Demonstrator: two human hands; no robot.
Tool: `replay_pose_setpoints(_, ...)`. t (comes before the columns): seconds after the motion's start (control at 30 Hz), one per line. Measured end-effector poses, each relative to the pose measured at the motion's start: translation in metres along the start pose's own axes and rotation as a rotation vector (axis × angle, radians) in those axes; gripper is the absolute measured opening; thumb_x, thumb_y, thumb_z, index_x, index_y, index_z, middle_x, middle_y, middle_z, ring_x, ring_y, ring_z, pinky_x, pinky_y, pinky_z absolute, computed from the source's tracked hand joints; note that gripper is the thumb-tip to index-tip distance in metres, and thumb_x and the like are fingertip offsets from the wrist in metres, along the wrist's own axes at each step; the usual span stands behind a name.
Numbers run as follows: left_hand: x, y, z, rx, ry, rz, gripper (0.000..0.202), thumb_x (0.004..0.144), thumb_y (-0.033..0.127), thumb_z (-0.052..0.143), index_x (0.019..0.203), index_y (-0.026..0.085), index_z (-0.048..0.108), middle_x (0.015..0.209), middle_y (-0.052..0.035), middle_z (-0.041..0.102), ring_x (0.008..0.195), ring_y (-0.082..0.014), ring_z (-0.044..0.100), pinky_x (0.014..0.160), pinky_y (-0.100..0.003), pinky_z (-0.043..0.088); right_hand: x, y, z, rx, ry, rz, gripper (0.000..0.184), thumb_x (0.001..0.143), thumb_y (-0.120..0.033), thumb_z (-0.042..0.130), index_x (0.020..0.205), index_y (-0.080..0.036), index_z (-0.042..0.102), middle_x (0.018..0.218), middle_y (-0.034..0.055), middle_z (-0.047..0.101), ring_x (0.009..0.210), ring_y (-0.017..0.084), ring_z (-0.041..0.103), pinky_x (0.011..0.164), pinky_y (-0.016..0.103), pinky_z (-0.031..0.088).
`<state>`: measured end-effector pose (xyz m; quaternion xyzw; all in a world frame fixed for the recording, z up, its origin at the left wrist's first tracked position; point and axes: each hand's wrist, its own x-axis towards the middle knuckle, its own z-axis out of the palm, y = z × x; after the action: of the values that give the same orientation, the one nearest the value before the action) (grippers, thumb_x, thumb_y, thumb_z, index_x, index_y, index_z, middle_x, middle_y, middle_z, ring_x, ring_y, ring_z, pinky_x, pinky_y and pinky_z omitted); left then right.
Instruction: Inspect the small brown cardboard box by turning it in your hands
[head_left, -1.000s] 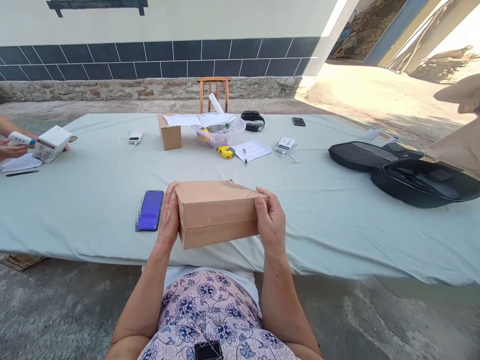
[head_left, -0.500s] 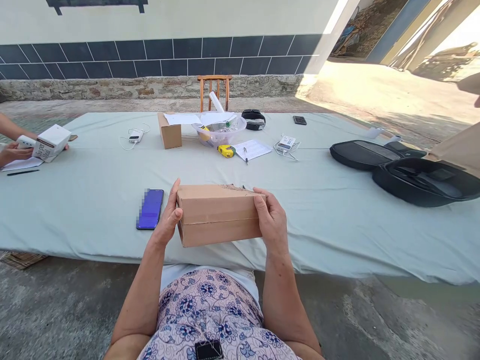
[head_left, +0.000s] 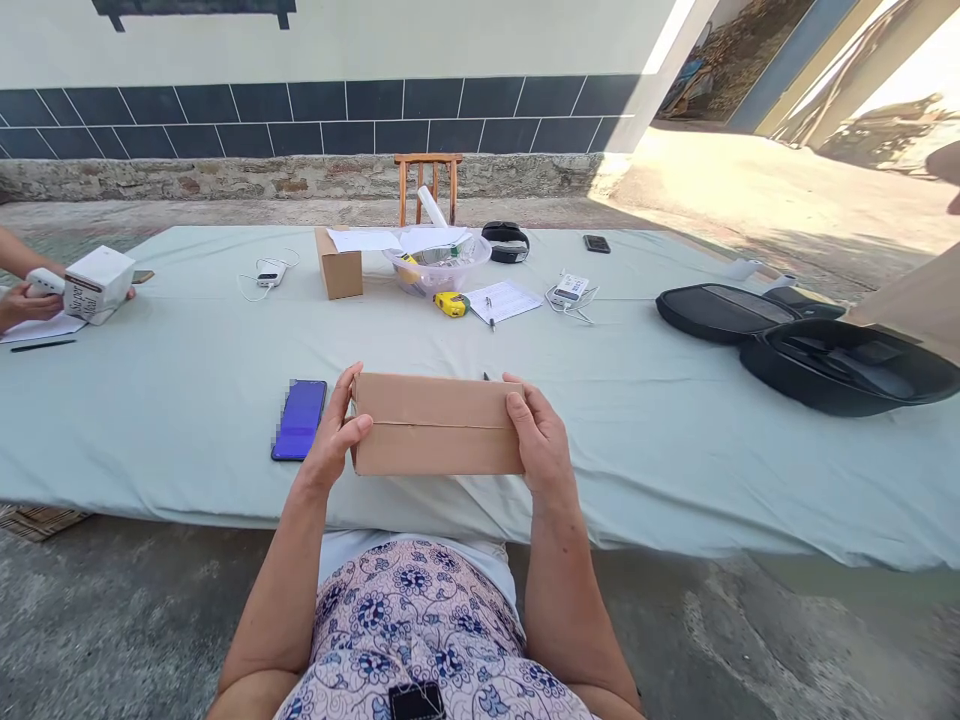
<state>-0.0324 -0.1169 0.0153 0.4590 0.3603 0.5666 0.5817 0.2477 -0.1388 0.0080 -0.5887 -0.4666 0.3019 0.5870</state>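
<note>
Between my two hands is a brown cardboard box [head_left: 439, 428], held at its ends near the table's front edge. A seam runs along the side that faces me. My left hand [head_left: 335, 432] grips the left end, thumb on the near face. On the right end my right hand [head_left: 541, 432] is closed, its thumb also lying on the near face. A phone [head_left: 300, 420] with a blue screen lies just left of my left hand. Behind the box, the dark tip of a thin object [head_left: 487, 377] pokes out; the rest of it is hidden.
A pale cloth covers the table [head_left: 637, 450]. Farther back stand a cardboard box [head_left: 341, 275], a plastic basket [head_left: 442, 277], a yellow tape measure [head_left: 451, 304] and papers [head_left: 514, 308]. An open black case [head_left: 840, 370] lies right. At left, another person's hands hold a white box [head_left: 99, 284].
The cardboard box has tipped in my hands, so its top, with the printed marks, has turned out of view and the seamed side faces me more squarely. Both hands keep their hold.
</note>
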Motion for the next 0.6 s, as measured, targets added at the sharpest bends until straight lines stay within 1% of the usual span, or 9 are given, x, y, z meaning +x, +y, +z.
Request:
replay_pose_setpoints(0.07, 0.003, -0.003, 0.002, -0.049, 0.012, 0.005, 0.081, 0.068, 0.057, 0.087, 0.141, 0.029, 0.065, 0.141, -0.0106, 0.067, 0.131, -0.0368, 0.062, 0.098, -0.041, 0.057, -0.001, 0.0, 0.0, 0.054, -0.047, 0.006, 0.075, 0.085, -0.077, 0.064, 0.139, -0.025, 0.069, 0.137, 0.0105, 0.075, 0.128, 0.035, 0.065, 0.107, 0.05, 0.052)
replay_pose_setpoints(0.17, 0.007, -0.005, 0.006, -0.119, 0.038, 0.029, 0.066, 0.076, 0.061, 0.08, 0.13, 0.025, 0.07, 0.133, -0.0104, 0.073, 0.127, -0.035, 0.066, 0.098, -0.04, 0.058, -0.003, -0.003, 0.001, 0.124, -0.12, -0.064, 0.071, 0.089, -0.073, 0.065, 0.143, -0.026, 0.066, 0.142, 0.0097, 0.073, 0.13, 0.033, 0.066, 0.107, 0.046, 0.054)
replay_pose_setpoints(0.23, 0.009, -0.007, 0.008, -0.17, 0.094, 0.015, 0.061, 0.075, 0.062, 0.08, 0.121, 0.022, 0.074, 0.125, -0.0104, 0.077, 0.125, -0.0352, 0.068, 0.098, -0.041, 0.058, -0.005, -0.005, 0.001, 0.142, -0.152, -0.124, 0.069, 0.09, -0.071, 0.064, 0.143, -0.026, 0.066, 0.146, 0.0095, 0.071, 0.134, 0.032, 0.064, 0.11, 0.045, 0.053)
replay_pose_setpoints(0.33, 0.01, -0.008, 0.01, -0.232, 0.213, -0.06, 0.063, 0.069, 0.065, 0.084, 0.112, 0.021, 0.075, 0.116, -0.0096, 0.08, 0.124, -0.0357, 0.07, 0.098, -0.041, 0.059, -0.007, -0.007, 0.001, 0.129, -0.174, -0.183, 0.073, 0.091, -0.072, 0.064, 0.147, -0.026, 0.064, 0.15, 0.0109, 0.068, 0.139, 0.033, 0.062, 0.112, 0.046, 0.053)
replay_pose_setpoints(0.4, 0.009, -0.008, 0.01, -0.245, 0.258, -0.127, 0.065, 0.067, 0.066, 0.085, 0.112, 0.021, 0.076, 0.117, -0.0086, 0.081, 0.125, -0.0355, 0.07, 0.1, -0.041, 0.059, -0.008, -0.006, 0.0, 0.107, -0.183, -0.212, 0.076, 0.09, -0.072, 0.066, 0.15, -0.026, 0.061, 0.155, 0.0118, 0.063, 0.141, 0.034, 0.059, 0.112, 0.047, 0.054)
replay_pose_setpoints(0.47, 0.007, -0.007, 0.01, -0.235, 0.247, -0.177, 0.066, 0.07, 0.068, 0.083, 0.116, 0.021, 0.076, 0.121, -0.0078, 0.08, 0.128, -0.0349, 0.069, 0.101, -0.04, 0.058, -0.008, -0.006, 0.0, 0.09, -0.181, -0.231, 0.079, 0.088, -0.073, 0.067, 0.151, -0.026, 0.06, 0.159, 0.0125, 0.06, 0.144, 0.035, 0.057, 0.113, 0.047, 0.054)
replay_pose_setpoints(0.53, 0.005, -0.007, 0.012, -0.22, 0.214, -0.19, 0.067, 0.076, 0.071, 0.077, 0.122, 0.022, 0.075, 0.125, -0.0074, 0.08, 0.131, -0.0345, 0.067, 0.103, -0.04, 0.058, -0.009, -0.007, 0.0, 0.087, -0.164, -0.236, 0.081, 0.087, -0.075, 0.068, 0.151, -0.025, 0.06, 0.16, 0.0131, 0.059, 0.145, 0.036, 0.056, 0.113, 0.048, 0.053)
replay_pose_setpoints(0.6, 0.003, -0.008, 0.016, -0.221, 0.202, -0.169, 0.071, 0.082, 0.075, 0.071, 0.13, 0.023, 0.072, 0.129, -0.0074, 0.079, 0.135, -0.0343, 0.065, 0.105, -0.04, 0.058, -0.009, -0.007, 0.002, 0.086, -0.138, -0.229, 0.081, 0.087, -0.076, 0.067, 0.15, -0.025, 0.061, 0.16, 0.0127, 0.059, 0.147, 0.036, 0.055, 0.116, 0.049, 0.052)
